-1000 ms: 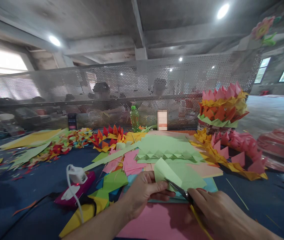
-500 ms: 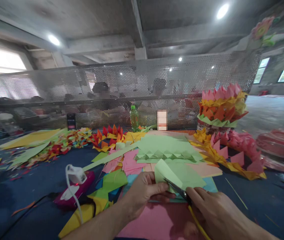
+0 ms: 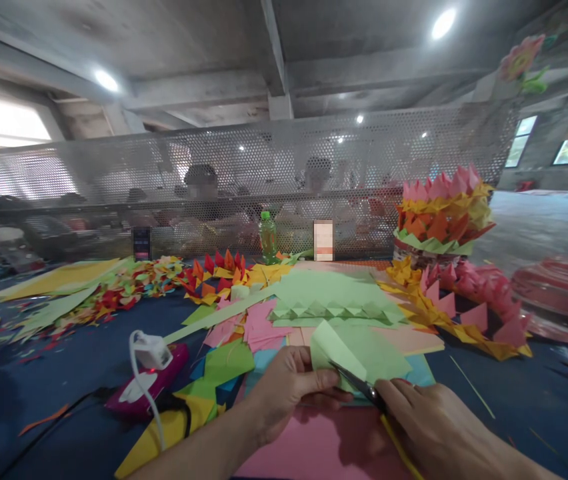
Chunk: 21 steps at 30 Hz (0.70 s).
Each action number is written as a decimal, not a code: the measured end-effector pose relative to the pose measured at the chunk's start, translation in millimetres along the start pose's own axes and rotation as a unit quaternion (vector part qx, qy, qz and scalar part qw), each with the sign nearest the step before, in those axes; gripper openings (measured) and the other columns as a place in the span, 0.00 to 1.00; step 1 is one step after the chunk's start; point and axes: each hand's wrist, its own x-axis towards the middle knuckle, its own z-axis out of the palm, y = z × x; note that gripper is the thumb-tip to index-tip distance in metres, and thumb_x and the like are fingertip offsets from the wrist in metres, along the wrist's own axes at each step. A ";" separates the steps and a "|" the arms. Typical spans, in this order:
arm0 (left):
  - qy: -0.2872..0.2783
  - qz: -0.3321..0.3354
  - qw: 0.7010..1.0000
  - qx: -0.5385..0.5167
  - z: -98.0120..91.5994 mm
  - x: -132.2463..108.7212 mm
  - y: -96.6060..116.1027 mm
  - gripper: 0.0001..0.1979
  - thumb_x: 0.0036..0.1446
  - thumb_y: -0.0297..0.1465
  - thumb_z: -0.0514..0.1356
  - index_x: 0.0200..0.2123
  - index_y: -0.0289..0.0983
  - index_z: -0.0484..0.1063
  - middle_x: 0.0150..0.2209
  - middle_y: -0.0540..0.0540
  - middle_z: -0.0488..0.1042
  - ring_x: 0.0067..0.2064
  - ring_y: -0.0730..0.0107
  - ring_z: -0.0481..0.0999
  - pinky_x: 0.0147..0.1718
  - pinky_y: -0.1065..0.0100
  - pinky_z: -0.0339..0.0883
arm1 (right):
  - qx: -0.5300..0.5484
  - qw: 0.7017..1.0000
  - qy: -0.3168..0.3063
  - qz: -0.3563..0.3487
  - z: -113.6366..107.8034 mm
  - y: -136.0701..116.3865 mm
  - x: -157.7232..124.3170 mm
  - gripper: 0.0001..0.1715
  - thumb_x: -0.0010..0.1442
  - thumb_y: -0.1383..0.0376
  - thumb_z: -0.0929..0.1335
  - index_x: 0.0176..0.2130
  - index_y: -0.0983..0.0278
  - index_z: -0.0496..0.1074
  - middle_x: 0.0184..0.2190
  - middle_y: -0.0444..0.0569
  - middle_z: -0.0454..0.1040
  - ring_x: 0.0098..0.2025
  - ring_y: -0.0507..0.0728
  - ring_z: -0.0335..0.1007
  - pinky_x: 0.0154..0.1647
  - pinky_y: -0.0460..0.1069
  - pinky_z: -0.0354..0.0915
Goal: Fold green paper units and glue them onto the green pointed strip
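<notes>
My left hand (image 3: 289, 390) pinches the near edge of a folded light green paper (image 3: 359, 350) that lies over a teal sheet and a pink sheet (image 3: 314, 443). My right hand (image 3: 431, 423) is closed on scissors (image 3: 359, 383) with a yellow handle. Their dark blades are partly open and bite into the green paper just right of my left thumb. A row of folded green triangles (image 3: 331, 310) sits just behind.
A magenta device with a white plug and cable (image 3: 149, 373) lies to the left. Stacked paper lotus rings (image 3: 441, 213) and pink and yellow pieces (image 3: 469, 300) stand right. A green bottle (image 3: 267, 237) is by the perforated metal screen (image 3: 244, 173); people sit behind it.
The scissors and my right hand have edged slightly left along the green paper. My left hand keeps its pinch on the sheet.
</notes>
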 end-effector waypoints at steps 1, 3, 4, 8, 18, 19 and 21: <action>-0.001 0.000 1.000 0.000 0.3 -0.1 -0.2 0.24 0.38 0.41 0.81 0.35 0.31 0.85 0.34 0.37 0.84 0.33 0.63 0.84 0.31 0.74 0.75 | 0.001 1.000 0.000 -0.002 0.6 0.0 -0.7 0.16 0.56 0.77 0.59 0.37 0.57 0.55 0.22 0.41 0.72 0.16 0.56 0.68 0.19 0.53 0.46; -0.004 0.000 1.000 0.001 0.8 -0.5 -0.7 0.23 0.39 0.40 0.81 0.35 0.30 0.85 0.35 0.36 0.84 0.34 0.62 0.84 0.31 0.74 0.74 | 0.004 1.000 0.000 -0.005 1.7 -0.2 -2.0 0.15 0.58 0.77 0.59 0.37 0.57 0.54 0.22 0.41 0.72 0.16 0.56 0.68 0.19 0.53 0.45; -0.004 0.000 1.000 0.001 1.1 -0.7 -0.9 0.23 0.39 0.40 0.81 0.35 0.30 0.85 0.35 0.36 0.84 0.34 0.63 0.84 0.31 0.74 0.74 | 0.005 1.000 0.000 -0.004 2.2 -0.2 -2.6 0.15 0.58 0.77 0.59 0.37 0.57 0.55 0.22 0.41 0.72 0.16 0.56 0.68 0.19 0.53 0.45; -0.006 0.001 1.000 0.004 1.0 -0.5 -1.7 0.24 0.39 0.40 0.81 0.36 0.30 0.85 0.36 0.36 0.84 0.33 0.64 0.84 0.32 0.74 0.75 | 0.022 1.000 -0.006 0.004 2.8 -0.8 -3.1 0.14 0.59 0.76 0.59 0.37 0.57 0.55 0.22 0.42 0.73 0.16 0.57 0.69 0.19 0.53 0.45; 0.017 0.023 0.999 0.030 -4.4 2.4 0.2 0.25 0.43 0.44 0.78 0.41 0.33 0.85 0.42 0.36 0.84 0.37 0.63 0.85 0.33 0.74 0.75 | 0.155 0.977 0.081 0.125 -20.3 28.0 -5.4 0.11 0.74 0.56 0.62 0.41 0.59 0.65 0.22 0.42 0.77 0.18 0.54 0.74 0.20 0.45 0.63; 0.022 0.027 0.999 0.034 -5.4 3.1 0.6 0.25 0.44 0.44 0.78 0.42 0.33 0.84 0.43 0.36 0.84 0.38 0.62 0.85 0.33 0.73 0.75 | 0.147 0.970 0.106 0.163 -23.5 36.6 -7.3 0.15 0.74 0.52 0.61 0.42 0.59 0.67 0.24 0.45 0.79 0.19 0.55 0.76 0.21 0.45 0.65; 0.029 0.033 0.998 0.048 -7.2 4.2 1.1 0.25 0.47 0.46 0.76 0.42 0.34 0.84 0.44 0.36 0.84 0.39 0.61 0.85 0.34 0.72 0.74 | 0.110 0.958 0.128 0.234 -27.5 54.2 -12.4 0.22 0.74 0.47 0.60 0.40 0.59 0.69 0.29 0.50 0.81 0.25 0.59 0.80 0.25 0.47 0.69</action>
